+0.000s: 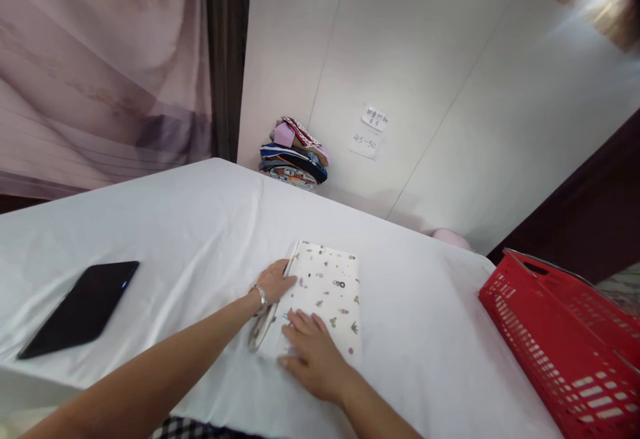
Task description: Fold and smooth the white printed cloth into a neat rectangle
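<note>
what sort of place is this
Probably an indoor room used for handling fabrics; home or workroom, I can't tell. A pink curtain hangs at one side, a stack of folded fabrics sits by the wall, and a folded patterned cloth lies on a white-covered surface.

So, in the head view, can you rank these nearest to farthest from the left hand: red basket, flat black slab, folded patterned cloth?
1. Folded patterned cloth: touching the left hand, at its left edge.
2. Flat black slab: off to the left.
3. Red basket: farthest, over at the right.
</note>
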`<state>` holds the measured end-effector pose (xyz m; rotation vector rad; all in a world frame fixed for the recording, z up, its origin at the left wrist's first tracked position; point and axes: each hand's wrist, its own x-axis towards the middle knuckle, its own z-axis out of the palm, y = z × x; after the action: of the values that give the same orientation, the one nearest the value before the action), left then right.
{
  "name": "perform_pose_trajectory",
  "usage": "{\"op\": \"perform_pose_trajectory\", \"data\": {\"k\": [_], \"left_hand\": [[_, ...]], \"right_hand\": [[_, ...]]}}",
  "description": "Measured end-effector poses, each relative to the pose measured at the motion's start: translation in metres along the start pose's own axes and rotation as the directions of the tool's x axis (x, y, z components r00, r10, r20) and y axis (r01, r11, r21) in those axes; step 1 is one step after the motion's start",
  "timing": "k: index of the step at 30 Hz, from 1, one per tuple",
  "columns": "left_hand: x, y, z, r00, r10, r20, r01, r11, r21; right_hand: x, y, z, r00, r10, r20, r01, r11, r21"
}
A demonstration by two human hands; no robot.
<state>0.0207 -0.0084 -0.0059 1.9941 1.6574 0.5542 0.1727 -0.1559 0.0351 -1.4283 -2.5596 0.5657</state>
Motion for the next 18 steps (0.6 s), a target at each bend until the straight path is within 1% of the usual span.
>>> {"op": "perform_pose_trajectory", "data": {"k": [1, 3, 5, 6, 8, 11, 18], "left_hand": [[-0.002, -0.001, 0.000, 1.000, 0.009, 0.004, -0.009, 1.000, -0.006], [-0.003, -0.001, -0.001, 1.000, 0.013, 0.003, -0.013, 1.000, -0.009], [-0.002, 0.000, 0.000, 1.000, 0.005, -0.008, -0.005, 1.000, 0.000], [-0.002, 0.001, 0.001, 1.000, -0.003, -0.016, 0.003, 1.000, 0.006], [0.000, 0.001, 0.003, 0.999, -0.009, -0.031, 0.010, 1.000, 0.011], [0.001, 0.000, 0.005, 0.999, -0.006, -0.044, 0.006, 1.000, 0.014], [-0.001, 0.001, 0.004, 0.999, 0.004, -0.037, -0.004, 1.000, 0.001]], "right_hand": [[0.001, 0.005, -0.005, 1.000, 0.018, -0.009, -0.017, 1.000, 0.015], [0.008, 0.018, -0.011, 0.994, 0.097, -0.049, -0.097, 0.995, 0.009], [0.015, 0.030, -0.011, 0.982, 0.170, -0.088, -0.174, 0.984, -0.036], [0.019, 0.034, -0.009, 0.978, 0.185, -0.096, -0.192, 0.979, -0.063], [0.023, 0.040, -0.002, 0.978, 0.182, -0.104, -0.193, 0.975, -0.108], [0.024, 0.041, 0.006, 0.979, 0.164, -0.120, -0.181, 0.973, -0.146], [0.021, 0.037, 0.003, 0.977, 0.177, -0.123, -0.192, 0.973, -0.128]]}}
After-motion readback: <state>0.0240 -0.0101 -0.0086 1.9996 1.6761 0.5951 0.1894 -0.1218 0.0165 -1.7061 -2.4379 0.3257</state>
